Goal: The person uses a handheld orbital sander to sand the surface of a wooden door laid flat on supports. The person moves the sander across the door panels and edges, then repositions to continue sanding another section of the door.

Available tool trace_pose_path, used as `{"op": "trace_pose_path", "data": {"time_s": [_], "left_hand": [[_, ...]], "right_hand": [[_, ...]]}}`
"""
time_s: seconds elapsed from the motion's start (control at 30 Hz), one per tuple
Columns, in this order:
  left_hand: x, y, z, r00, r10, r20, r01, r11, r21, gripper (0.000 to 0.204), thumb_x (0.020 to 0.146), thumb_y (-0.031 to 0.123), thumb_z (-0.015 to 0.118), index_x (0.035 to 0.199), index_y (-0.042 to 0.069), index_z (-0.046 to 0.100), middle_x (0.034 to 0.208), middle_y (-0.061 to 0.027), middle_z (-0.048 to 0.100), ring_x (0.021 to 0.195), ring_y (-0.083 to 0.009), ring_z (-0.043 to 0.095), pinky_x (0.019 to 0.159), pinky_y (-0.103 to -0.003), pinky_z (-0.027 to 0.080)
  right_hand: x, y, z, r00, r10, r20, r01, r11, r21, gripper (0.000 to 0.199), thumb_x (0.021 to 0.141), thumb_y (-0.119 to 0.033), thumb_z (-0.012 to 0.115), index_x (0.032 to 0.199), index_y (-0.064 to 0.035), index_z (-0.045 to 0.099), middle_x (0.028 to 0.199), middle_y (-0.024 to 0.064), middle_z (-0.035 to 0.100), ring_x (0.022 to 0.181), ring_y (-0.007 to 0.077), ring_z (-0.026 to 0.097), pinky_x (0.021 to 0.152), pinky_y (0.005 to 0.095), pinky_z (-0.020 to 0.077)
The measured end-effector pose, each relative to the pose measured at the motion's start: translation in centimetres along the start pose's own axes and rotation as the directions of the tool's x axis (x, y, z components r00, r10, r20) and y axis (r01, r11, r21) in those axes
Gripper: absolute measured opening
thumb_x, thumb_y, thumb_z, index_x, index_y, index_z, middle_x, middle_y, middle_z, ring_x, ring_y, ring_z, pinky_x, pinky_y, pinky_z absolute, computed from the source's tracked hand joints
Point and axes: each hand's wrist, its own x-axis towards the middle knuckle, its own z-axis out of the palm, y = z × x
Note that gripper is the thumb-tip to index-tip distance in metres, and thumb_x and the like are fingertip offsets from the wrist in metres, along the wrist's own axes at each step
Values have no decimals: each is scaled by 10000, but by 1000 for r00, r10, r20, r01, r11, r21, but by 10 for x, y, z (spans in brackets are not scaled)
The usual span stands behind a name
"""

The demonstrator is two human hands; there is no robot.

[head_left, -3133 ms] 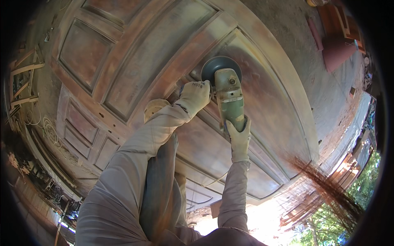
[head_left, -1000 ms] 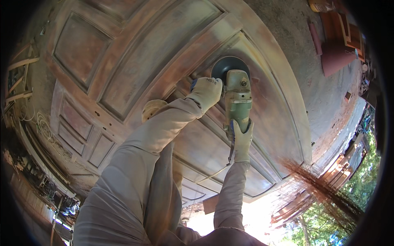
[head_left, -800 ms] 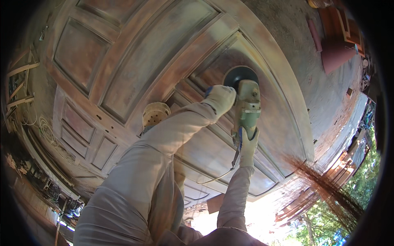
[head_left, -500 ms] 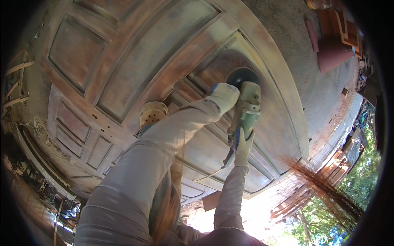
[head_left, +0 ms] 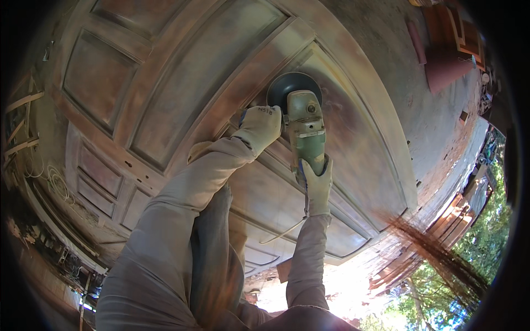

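A green angle grinder [head_left: 310,144] with a dark round disc [head_left: 284,86] is held over a large panelled wooden door [head_left: 218,66]. My left hand [head_left: 259,129], in a pale work glove, is closed at the side of the grinder's head, where a side handle would sit; the fingers hide it. My gloved right hand [head_left: 318,193] wraps round the rear of the green body. The disc lies over a recessed panel whose surface is patchy brown, grey and yellowish. Whether the disc touches the wood cannot be made out.
A second panelled door [head_left: 99,171] lies at the left. Thin cable [head_left: 284,230] trails below the grinder. Reddish sheet material [head_left: 446,71] and boards lie on the floor at the upper right. Loops of cord [head_left: 58,182] rest at the far left.
Both hands have carried the grinder leftward and slightly up across the panel. The disc now shows more fully, and my left arm has drawn left, covering more of the round holed object on the door.
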Motion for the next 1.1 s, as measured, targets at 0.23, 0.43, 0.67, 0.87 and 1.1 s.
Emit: {"op": "trace_pose_path", "data": {"time_s": [0.23,0.43,0.67,0.87,1.1], "left_hand": [[16,8,4,994,97,-55,-98,995,-11,104,835,145,595,870,76,665,761,-134,714,723,-306,726,630,-419,566],[26,51,35,975,204,-92,-210,976,-65,93,831,137,586,853,77,654,739,-121,708,692,-308,720,586,-444,559],[40,67,21,970,236,53,-234,971,-47,116,834,143,593,860,93,696,778,-108,723,747,-294,732,614,-452,568],[44,20,-7,984,175,-14,-176,984,-7,111,844,146,592,851,104,695,809,-125,725,771,-280,729,677,-405,571],[70,19,-24,988,152,-18,-152,988,0,113,847,164,606,864,112,706,820,-128,732,800,-288,731,714,-409,570]], "right_hand": [[2,7,1,994,28,-103,-25,999,39,618,792,-281,824,1272,-29,527,1102,144,659,994,207,623,873,357,502],[1,45,-32,981,41,-191,-55,996,-66,634,824,-321,793,1305,-26,505,1134,135,629,1011,223,593,885,368,486],[-5,88,-28,957,65,-283,-59,998,29,639,862,-341,758,1343,-25,481,1153,163,622,1036,235,587,911,365,475],[12,15,1,984,48,-171,-54,998,-30,631,839,-306,793,1309,-7,496,1159,165,633,1052,220,591,923,358,478],[37,-13,0,986,37,-164,-39,999,-10,623,815,-311,812,1271,5,527,1110,149,655,977,211,621,860,357,508]]}}
